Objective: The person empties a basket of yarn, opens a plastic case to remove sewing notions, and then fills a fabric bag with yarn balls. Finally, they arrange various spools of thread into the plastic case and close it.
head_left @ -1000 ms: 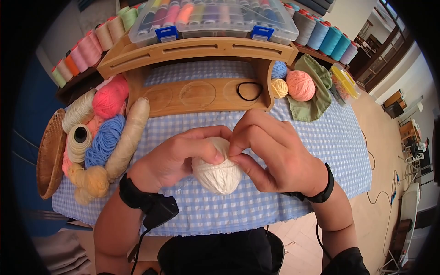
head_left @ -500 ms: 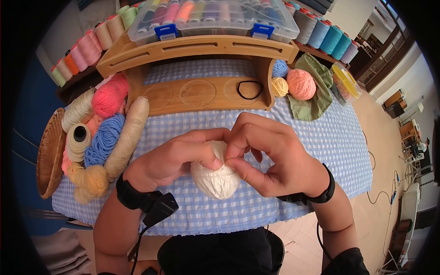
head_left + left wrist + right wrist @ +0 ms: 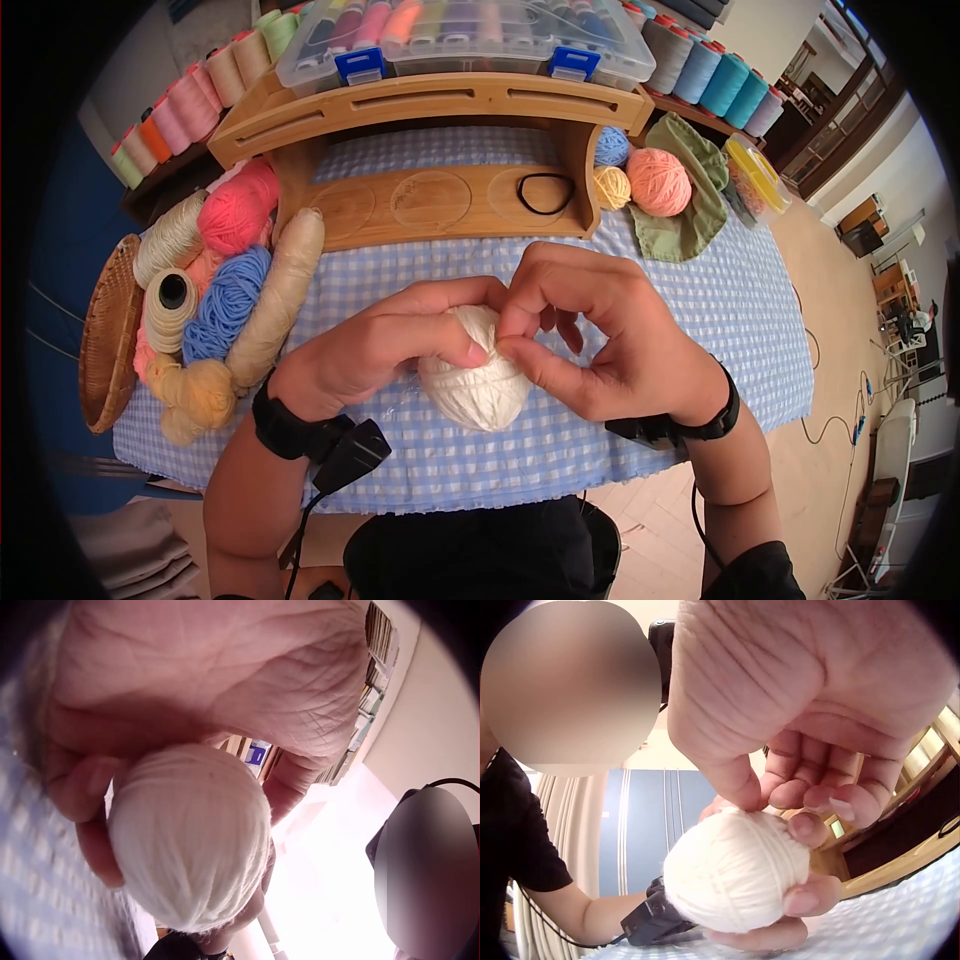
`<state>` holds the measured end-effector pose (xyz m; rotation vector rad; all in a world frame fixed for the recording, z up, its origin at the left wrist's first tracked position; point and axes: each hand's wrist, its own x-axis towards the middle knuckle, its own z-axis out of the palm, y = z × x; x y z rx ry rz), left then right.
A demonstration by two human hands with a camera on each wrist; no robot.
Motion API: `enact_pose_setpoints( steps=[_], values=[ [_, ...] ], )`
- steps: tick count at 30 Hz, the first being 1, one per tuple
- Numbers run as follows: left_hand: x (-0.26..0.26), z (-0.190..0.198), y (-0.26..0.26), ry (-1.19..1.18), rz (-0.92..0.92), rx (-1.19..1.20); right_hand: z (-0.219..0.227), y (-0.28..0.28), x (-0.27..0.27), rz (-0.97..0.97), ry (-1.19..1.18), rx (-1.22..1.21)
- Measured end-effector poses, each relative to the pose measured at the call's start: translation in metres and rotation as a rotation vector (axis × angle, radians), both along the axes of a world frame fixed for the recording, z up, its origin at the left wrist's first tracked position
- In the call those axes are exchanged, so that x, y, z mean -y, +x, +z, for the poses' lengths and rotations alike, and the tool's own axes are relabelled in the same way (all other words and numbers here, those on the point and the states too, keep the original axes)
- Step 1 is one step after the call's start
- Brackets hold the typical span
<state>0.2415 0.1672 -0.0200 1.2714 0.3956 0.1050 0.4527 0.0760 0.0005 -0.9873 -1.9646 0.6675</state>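
A ball of white yarn is held over the checked cloth, in front of the wooden stand. My left hand grips it from the left, thumb across its upper face and fingers around the far side. In the left wrist view the wound yarn ball sits below the palm, fingers curled at its side. My right hand pinches thumb and forefinger together at the upper right of the ball, where strands of yarn run. In the right wrist view the thumb tip meets the top of the ball; the other fingers are bent.
Skeins and balls of yarn, including a blue skein, lie left beside a wicker basket. The wooden stand holds a black ring and a clear thread box. At right are a coral yarn ball and green cloth.
The ball has dipped slightly and turned a little in the left hand. The right hand's pinch has shifted slightly across the ball's upper right, with its other fingers spreading a bit more.
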Motion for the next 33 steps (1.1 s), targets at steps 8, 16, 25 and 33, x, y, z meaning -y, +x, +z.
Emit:
enact_pose_setpoints(
  steps=[8,16,25,33],
  values=[
    [-0.0015,-0.0014,-0.001,-0.086,0.033,0.003,0.0025,0.005,0.0017,-0.025,0.116,0.009],
    [-0.0014,-0.0041,-0.0028,-0.005,0.051,-0.008,-0.0031,0.0036,-0.0033,0.064,0.264,0.01],
    [0.0028,-0.0038,0.001,0.097,0.108,-0.014,-0.0033,0.0018,-0.0031,0.036,0.335,0.167],
    [-0.0004,-0.0099,0.0035,0.125,0.21,0.015,-0.003,0.0054,-0.0051,-0.02,0.339,0.281]
  ],
)
